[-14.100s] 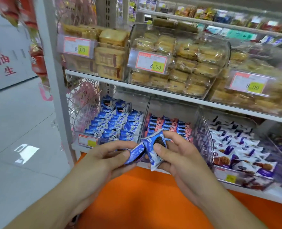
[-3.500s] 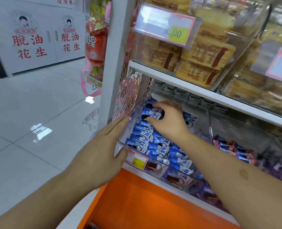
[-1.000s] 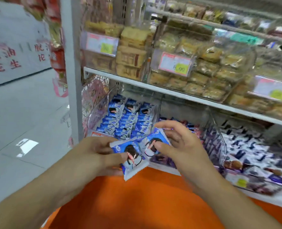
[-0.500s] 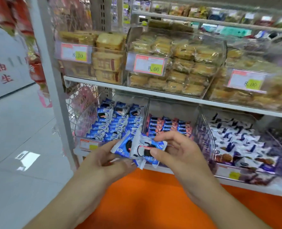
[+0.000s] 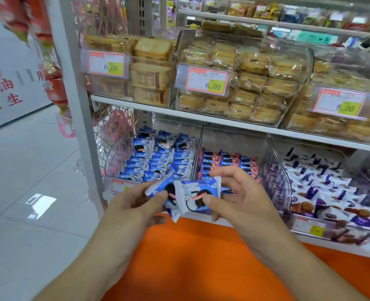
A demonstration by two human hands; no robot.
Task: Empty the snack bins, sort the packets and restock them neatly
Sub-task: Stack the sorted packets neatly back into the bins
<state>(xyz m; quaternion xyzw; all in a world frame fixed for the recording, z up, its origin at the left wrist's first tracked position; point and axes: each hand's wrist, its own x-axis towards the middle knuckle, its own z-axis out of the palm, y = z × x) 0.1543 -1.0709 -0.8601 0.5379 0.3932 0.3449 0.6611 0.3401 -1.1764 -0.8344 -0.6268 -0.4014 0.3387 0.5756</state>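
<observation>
I hold two blue-and-white cookie packets in front of the lower shelf. My left hand [image 5: 136, 205] pinches the left packet [image 5: 160, 187] by its edge. My right hand [image 5: 240, 196] grips the right packet [image 5: 198, 196], thumb on its front, fingers behind. The two packets overlap in the middle. Behind them stands the clear left bin [image 5: 192, 148], filled with rows of the same blue packets [image 5: 158, 159]. Beside it, the middle bin [image 5: 234, 137] holds blue-and-pink packets [image 5: 227, 161].
A right-hand bin [image 5: 288, 192] holds white-and-purple waffle packets. The upper shelf [image 5: 201, 118] carries clear bins of cake packets with 8.00 price tags. A white upright post [image 5: 77, 105] stands at the left, tiled floor beyond. An orange base panel [image 5: 201, 257] lies below.
Both hands have shifted the two packets slightly; the right packet now faces me flatter, overlapping the left one. The view has steadied on the shelf.
</observation>
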